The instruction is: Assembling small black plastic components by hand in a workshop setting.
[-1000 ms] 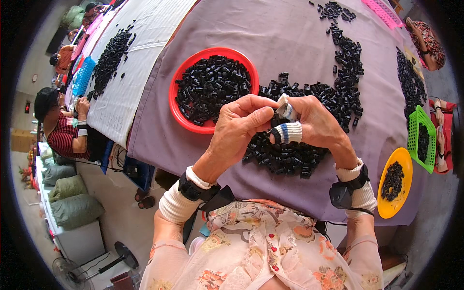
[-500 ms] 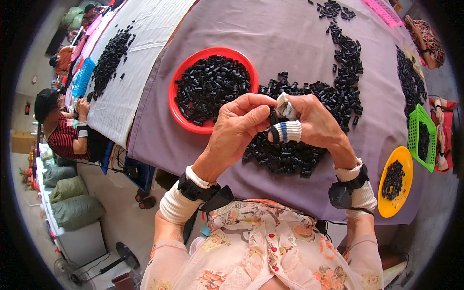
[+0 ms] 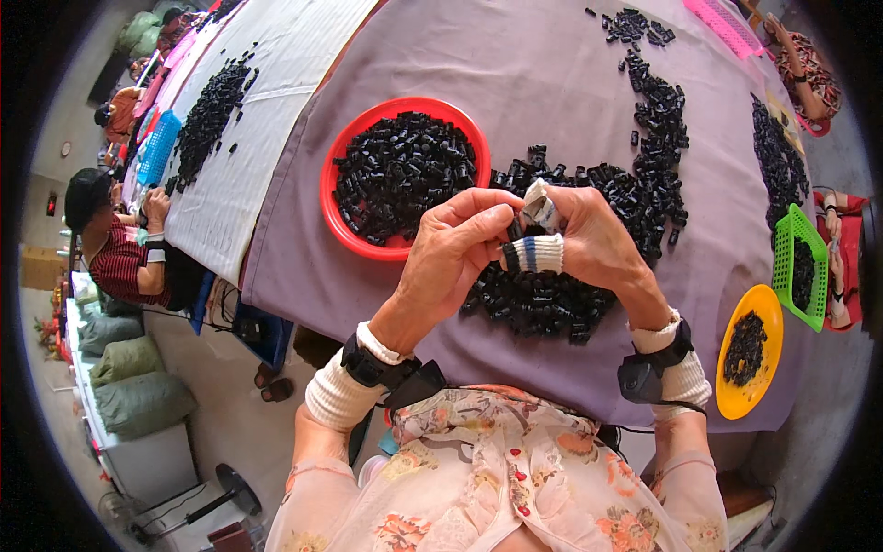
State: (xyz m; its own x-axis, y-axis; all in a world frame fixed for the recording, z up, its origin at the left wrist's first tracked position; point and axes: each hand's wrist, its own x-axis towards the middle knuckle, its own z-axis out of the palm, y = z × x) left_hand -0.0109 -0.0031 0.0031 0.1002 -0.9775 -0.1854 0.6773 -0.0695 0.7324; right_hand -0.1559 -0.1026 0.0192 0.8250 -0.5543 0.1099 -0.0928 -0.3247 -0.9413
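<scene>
My left hand [image 3: 452, 247] and my right hand [image 3: 598, 241] meet over the table, fingertips close together. Between them a small black tubular part [image 3: 515, 226] shows in part, pinched by the left thumb and forefinger. White cloth sleeves [image 3: 539, 254], one with dark stripes, cover the right thumb and a finger, which close on the same part. Just beyond my left hand stands a red basin [image 3: 329, 184] full of similar parts. Under and behind my hands lies a loose heap of black parts [image 3: 543, 304], which runs on toward the far right.
A mauve cloth [image 3: 543, 55] covers the table. To the right are a yellow plate [image 3: 768, 322] with small dark bits and a green basket [image 3: 787, 267]. A pink basket [image 3: 727, 28] lies far right. Other people work at both sides; one sits left at a white-covered table [image 3: 285, 92].
Both hands stay together on the black part, with only slight finger movement. The whole view has shifted slightly. At the far right, another person's arm has risen into view.
</scene>
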